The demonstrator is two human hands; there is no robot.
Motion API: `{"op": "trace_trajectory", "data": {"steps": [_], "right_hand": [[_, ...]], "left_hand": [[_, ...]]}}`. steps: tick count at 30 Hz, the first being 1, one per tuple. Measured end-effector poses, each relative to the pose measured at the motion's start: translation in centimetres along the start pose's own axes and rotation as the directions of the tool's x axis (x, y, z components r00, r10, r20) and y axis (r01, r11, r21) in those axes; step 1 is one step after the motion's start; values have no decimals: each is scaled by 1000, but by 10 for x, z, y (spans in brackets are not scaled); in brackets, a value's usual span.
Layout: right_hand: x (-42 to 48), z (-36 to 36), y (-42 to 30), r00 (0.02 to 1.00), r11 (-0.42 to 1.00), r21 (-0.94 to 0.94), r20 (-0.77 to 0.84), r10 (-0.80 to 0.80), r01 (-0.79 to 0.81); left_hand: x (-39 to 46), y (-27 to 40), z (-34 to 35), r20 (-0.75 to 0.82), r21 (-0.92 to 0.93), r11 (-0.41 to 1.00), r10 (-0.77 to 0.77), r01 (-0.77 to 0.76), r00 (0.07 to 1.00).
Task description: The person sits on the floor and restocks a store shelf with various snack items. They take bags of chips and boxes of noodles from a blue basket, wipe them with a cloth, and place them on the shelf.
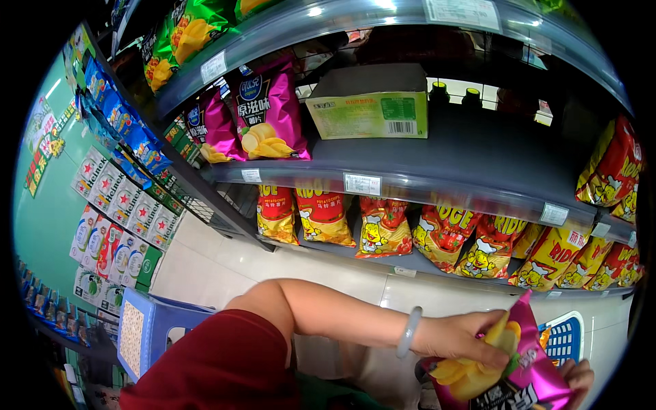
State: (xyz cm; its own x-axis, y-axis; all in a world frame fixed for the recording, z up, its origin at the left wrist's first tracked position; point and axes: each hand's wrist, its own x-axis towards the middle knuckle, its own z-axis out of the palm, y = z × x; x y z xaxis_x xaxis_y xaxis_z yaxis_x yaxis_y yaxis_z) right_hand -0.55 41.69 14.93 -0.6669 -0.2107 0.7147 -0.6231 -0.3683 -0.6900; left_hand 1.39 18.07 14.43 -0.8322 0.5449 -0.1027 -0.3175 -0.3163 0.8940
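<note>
My left hand (456, 334) grips a magenta bag of potato chips (543, 371) at its side, thumb lying over the chips pictured on the front. A pale bangle (410, 332) circles that wrist. At the bag's other side, my right hand (580, 378) curls its fingers around the edge. The bag is tilted and appears upside down, low at the right, partly cut off by the lower rim. Two similar magenta chip bags (269, 113) stand on the middle shelf (492, 148), beside a green and grey cardboard box (369, 115).
Red and yellow chip bags (384, 228) line the bottom shelf. Green chip bags (192, 33) sit on the upper one. A blue plastic basket (566, 338) is on the tiled floor behind the held bag. At left are a blue plastic stool (141, 328) and stacked drink cartons (123, 197).
</note>
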Motion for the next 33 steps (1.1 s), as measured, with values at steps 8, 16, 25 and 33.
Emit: {"op": "trace_trajectory", "data": {"steps": [8,16,25,33], "right_hand": [[56,39,24,884,907,27,-217,415,-420],[94,115,28,831,821,-129,-103,547,-557],[133,169,41,862,865,-105,85,500,-491],[124,168,79,839,842,-218,138,526,-493]], "left_hand": [[-46,36,-43,-261,-11,987,153,-161,953],[-87,60,-84,-464,-32,913,347,-407,815],[-109,81,-105,-699,200,839,485,-506,526],[-111,76,-117,-701,305,822,536,-481,470]]}}
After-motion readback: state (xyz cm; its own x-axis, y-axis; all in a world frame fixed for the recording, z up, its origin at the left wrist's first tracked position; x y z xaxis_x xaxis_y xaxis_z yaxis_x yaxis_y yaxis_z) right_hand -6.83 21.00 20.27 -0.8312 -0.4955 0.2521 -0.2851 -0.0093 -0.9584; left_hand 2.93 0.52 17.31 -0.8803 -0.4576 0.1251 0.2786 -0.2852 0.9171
